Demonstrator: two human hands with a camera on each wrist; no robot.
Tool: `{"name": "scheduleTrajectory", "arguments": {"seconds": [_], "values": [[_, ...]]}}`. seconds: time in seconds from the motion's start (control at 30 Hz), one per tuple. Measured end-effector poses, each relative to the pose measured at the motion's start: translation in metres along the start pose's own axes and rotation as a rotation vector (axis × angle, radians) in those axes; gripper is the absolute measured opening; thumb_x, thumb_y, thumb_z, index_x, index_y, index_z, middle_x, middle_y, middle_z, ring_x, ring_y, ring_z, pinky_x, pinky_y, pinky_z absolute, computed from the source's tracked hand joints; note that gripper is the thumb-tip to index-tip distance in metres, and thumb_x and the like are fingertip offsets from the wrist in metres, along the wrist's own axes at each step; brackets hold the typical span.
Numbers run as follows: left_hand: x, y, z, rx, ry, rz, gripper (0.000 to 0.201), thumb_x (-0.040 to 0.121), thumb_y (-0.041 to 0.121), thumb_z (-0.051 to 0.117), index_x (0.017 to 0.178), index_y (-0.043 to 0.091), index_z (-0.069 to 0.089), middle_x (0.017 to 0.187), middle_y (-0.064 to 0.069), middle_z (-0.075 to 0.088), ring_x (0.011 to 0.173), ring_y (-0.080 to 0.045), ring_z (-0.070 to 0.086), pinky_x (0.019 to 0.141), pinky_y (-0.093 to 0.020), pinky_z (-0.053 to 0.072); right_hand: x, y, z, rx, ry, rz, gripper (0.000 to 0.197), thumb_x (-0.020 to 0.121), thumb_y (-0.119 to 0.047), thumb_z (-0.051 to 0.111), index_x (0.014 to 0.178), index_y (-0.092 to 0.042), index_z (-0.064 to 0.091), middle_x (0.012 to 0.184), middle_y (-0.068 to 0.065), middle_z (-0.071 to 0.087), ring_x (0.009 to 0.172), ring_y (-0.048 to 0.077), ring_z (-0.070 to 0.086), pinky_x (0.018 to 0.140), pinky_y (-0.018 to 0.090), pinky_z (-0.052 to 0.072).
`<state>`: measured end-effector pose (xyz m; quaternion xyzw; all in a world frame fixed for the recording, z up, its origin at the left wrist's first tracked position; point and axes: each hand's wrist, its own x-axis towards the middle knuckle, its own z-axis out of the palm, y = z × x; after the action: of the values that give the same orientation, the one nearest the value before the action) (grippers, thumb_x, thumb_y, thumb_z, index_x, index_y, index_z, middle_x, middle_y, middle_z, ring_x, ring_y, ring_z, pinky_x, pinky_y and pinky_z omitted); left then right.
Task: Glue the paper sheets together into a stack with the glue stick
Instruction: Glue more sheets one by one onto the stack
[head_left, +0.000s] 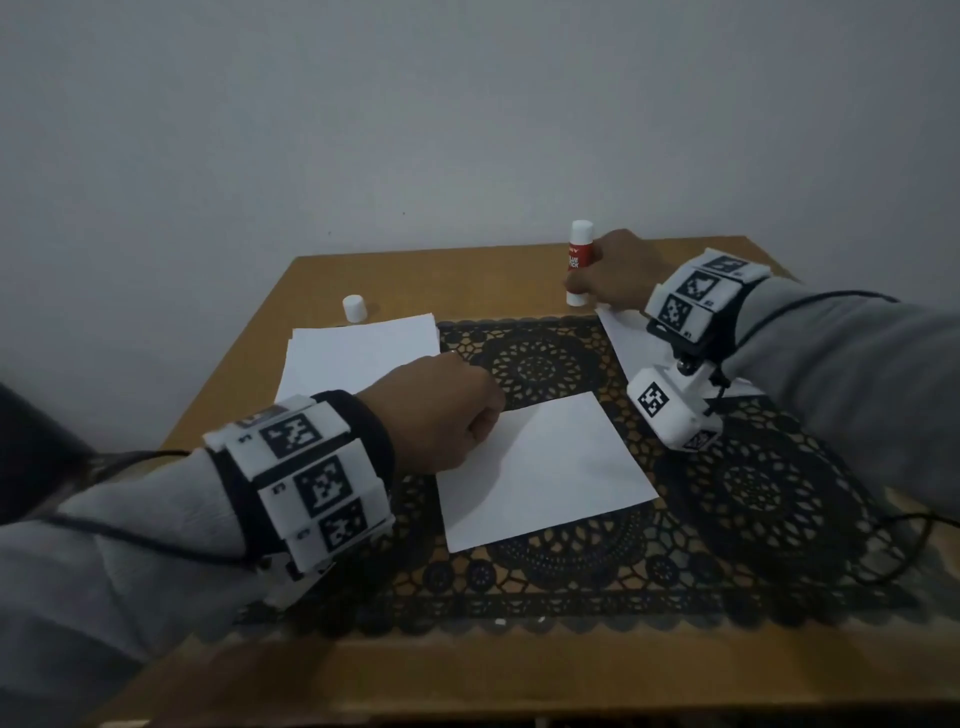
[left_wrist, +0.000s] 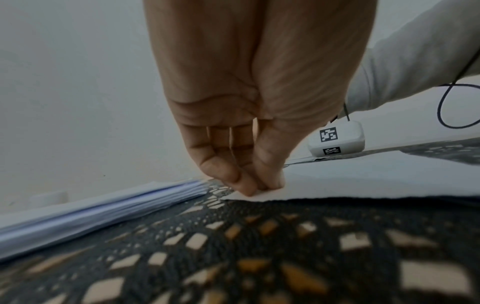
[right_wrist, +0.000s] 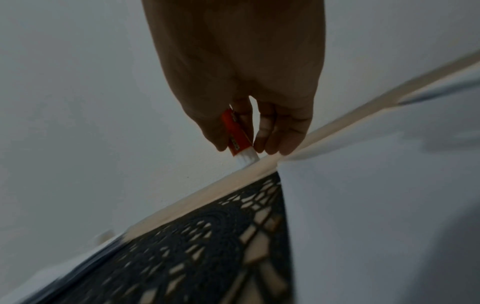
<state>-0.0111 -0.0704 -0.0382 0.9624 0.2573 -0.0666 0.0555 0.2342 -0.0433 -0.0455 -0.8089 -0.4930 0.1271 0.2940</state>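
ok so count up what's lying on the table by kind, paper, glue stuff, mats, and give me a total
White paper lots: 3, left pile, middle sheet, right sheet
Red-and-white glue stick: 1
Small white cap: 1
Black lace mat: 1
Total: 6

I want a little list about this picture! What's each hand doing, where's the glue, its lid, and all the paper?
left hand: pinches the corner of the single sheet lying on the lace mat
right hand: grips the glue stick, upright on the table at the back
cap: off, standing on the table behind the paper pile
another sheet: under the right wrist
table: wooden, against a wall
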Motion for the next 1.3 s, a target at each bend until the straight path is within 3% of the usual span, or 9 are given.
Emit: {"name": "scheduleTrajectory", "arguments": {"seconds": [0.13,0.27,0.37,0.47,0.57,0.7,0.83,0.93,1.3], "values": [[-0.005,-0.001,0.009,0.038,-0.012,-0.05,0.018,0.084,0.003,0.054,0.079,0.02,0.053,0.085,0.002,0.058,0.078,-0.016,0.052,0.061,-0.023,0.039,-0.018,-0.007,-0.012,0.008,0.008,-0.099,0.014,0.082,-0.018,0.064,0.087,-0.005,0.063,0.09,0.014,0.07,0.081,0.028,0.068,0.076,0.04,0.057],[-0.018,0.004,0.014,0.083,0.004,-0.052,0.006,0.091,0.023,0.056,0.096,0.021,0.053,0.108,-0.001,0.056,0.093,-0.017,0.051,0.078,-0.028,0.045,-0.043,-0.012,-0.03,-0.098,-0.016,-0.211,0.024,0.089,-0.023,0.066,0.096,0.0,0.065,0.082,0.013,0.067,0.065,0.022,0.061,0.066,0.033,0.05],[-0.037,0.013,0.015,0.168,-0.054,-0.019,0.036,0.093,0.032,0.054,0.127,0.021,0.051,0.122,-0.002,0.048,0.11,-0.02,0.047,0.093,-0.034,0.045,-0.062,-0.015,-0.045,0.001,-0.075,-0.269,0.031,0.089,-0.028,0.066,0.09,0.003,0.067,0.071,0.019,0.068,0.055,0.022,0.06,0.059,0.036,0.053],[-0.056,0.022,0.017,0.18,-0.105,0.019,0.047,0.095,0.036,0.048,0.14,0.025,0.041,0.131,-0.002,0.045,0.118,-0.019,0.044,0.101,-0.036,0.043,-0.079,-0.024,-0.052,0.201,-0.105,-0.263,0.025,0.086,-0.021,0.071,0.094,0.001,0.063,0.065,0.015,0.064,0.053,0.02,0.058,0.052,0.032,0.05],[-0.064,0.026,0.017,0.187,-0.17,0.032,0.051,0.096,0.039,0.045,0.144,0.022,0.036,0.137,-0.005,0.044,0.122,-0.021,0.046,0.103,-0.038,0.042,-0.092,-0.034,-0.048,0.337,-0.154,-0.257,0.025,0.081,-0.014,0.075,0.091,0.005,0.061,0.067,0.015,0.06,0.052,0.017,0.054,0.048,0.028,0.047],[-0.064,0.032,0.015,0.266,-0.191,0.036,0.052,0.097,0.039,0.041,0.145,0.018,0.034,0.133,-0.008,0.046,0.117,-0.023,0.048,0.1,-0.037,0.043,-0.109,-0.043,-0.028,0.452,-0.245,-0.282,0.023,0.084,-0.017,0.074,0.095,0.0,0.066,0.082,0.019,0.068,0.06,0.017,0.059,0.055,0.03,0.054],[-0.061,0.035,0.011,0.32,-0.185,0.036,0.048,0.096,0.038,0.043,0.138,0.015,0.043,0.125,-0.01,0.053,0.111,-0.025,0.05,0.094,-0.035,0.045,-0.119,-0.053,0.002,0.292,-0.206,-0.368,0.029,0.087,-0.031,0.071,0.089,-0.002,0.067,0.073,0.015,0.07,0.058,0.019,0.064,0.061,0.039,0.057],[-0.062,0.037,0.012,0.334,-0.208,0.034,0.051,0.097,0.04,0.042,0.14,0.014,0.04,0.124,-0.011,0.052,0.108,-0.025,0.051,0.094,-0.037,0.047,-0.121,-0.061,0.02,0.24,-0.207,-0.398,0.026,0.09,-0.03,0.067,0.084,-0.006,0.061,0.068,0.002,0.064,0.056,0.015,0.062,0.056,0.034,0.052],[-0.067,0.033,0.016,0.32,-0.17,0.048,0.055,0.097,0.041,0.039,0.145,0.015,0.031,0.133,-0.011,0.044,0.117,-0.026,0.045,0.1,-0.04,0.044,-0.122,-0.078,0.048,0.011,-0.266,-0.561,0.02,0.093,-0.029,0.058,0.096,-0.012,0.046,0.085,0.001,0.056,0.072,0.017,0.049,0.059,0.029,0.036]]}}
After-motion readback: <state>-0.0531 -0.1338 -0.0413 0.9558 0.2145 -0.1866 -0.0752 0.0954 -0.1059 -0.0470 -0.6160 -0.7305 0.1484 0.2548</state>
